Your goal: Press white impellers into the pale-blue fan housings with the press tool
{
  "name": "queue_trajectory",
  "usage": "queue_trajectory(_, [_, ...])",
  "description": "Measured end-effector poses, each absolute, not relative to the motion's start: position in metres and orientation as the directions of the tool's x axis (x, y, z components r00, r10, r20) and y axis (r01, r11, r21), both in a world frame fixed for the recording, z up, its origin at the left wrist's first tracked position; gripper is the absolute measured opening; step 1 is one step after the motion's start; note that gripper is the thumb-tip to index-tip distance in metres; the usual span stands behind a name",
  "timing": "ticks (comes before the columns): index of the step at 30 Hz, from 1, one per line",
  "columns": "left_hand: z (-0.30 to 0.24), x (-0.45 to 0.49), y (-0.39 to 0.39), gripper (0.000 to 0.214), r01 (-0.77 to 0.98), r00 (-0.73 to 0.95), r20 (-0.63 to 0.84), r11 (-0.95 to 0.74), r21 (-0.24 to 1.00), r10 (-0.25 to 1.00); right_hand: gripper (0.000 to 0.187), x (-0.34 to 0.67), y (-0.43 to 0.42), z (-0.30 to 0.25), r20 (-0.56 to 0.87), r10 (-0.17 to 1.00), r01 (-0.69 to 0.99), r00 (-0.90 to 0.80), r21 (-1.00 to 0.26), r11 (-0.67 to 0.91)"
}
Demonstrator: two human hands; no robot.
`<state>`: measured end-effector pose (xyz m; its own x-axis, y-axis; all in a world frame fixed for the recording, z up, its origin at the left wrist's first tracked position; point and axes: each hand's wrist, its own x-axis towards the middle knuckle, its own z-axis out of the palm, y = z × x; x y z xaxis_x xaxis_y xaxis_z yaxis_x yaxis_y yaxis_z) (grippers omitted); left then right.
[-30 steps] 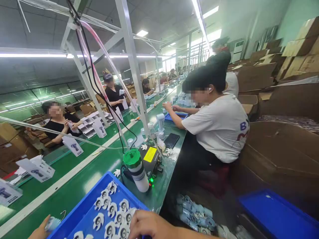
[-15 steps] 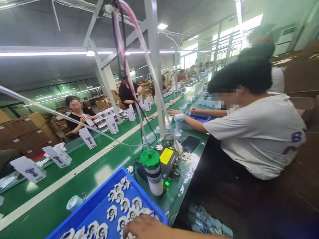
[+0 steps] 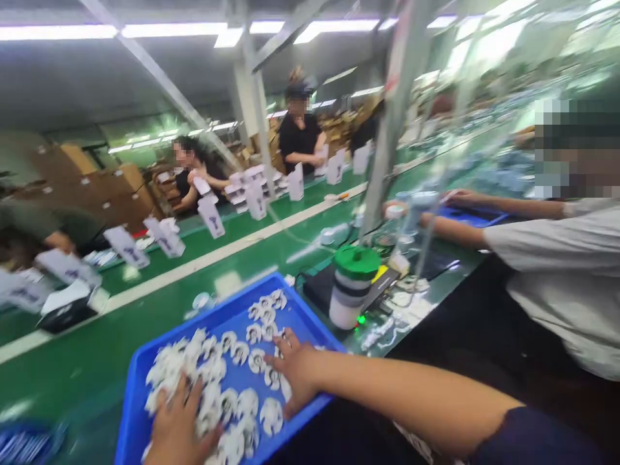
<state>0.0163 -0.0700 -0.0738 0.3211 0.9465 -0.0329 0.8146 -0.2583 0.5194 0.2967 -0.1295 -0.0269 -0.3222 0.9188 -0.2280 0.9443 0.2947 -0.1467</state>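
A blue tray [image 3: 145,368] sits on the green bench in front of me, filled with several small white fan blades [image 3: 232,352]. My left hand [image 3: 179,426] lies in the tray's near left part, fingers spread flat over the blades. My right hand [image 3: 295,371] rests at the tray's right side, fingers stretched out over the blades. Neither hand grips anything that I can see. The frame is blurred by motion.
A white bottle with a green cap [image 3: 353,284] stands right of the tray on a black box with a yellow label. A co-worker in a white shirt [image 3: 562,258] sits at my right. Across the green conveyor [image 3: 232,248] stand white cartons, with other people behind.
The view has swung left and down, bringing the whole tray into sight. My left hand has come into the tray and let go of the small part it held. My right hand has moved further in.
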Motion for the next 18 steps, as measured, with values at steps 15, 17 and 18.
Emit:
queue_trajectory(15, [-0.040, 0.041, -0.101, 0.084, 0.774, 0.518, -0.285, -0.300, 0.557, 0.806, 0.060, 0.302, -0.116, -0.031, -0.101, 0.784, 0.790, -0.612, -0.091, 0.606])
queue_trajectory(17, [-0.037, 0.049, -0.099, 0.080, 0.821, 0.445, -0.266, -0.270, 0.504, 0.855, 0.043, 0.315, -0.108, -0.039, -0.070, 0.795, 0.798, -0.602, -0.029, 0.602])
queue_trajectory(18, [-0.032, 0.047, -0.097, 0.085, 0.851, 0.421, -0.277, -0.270, 0.451, 0.864, 0.051, 0.327, -0.099, -0.046, -0.048, 0.824, 0.825, -0.565, -0.016, 0.565])
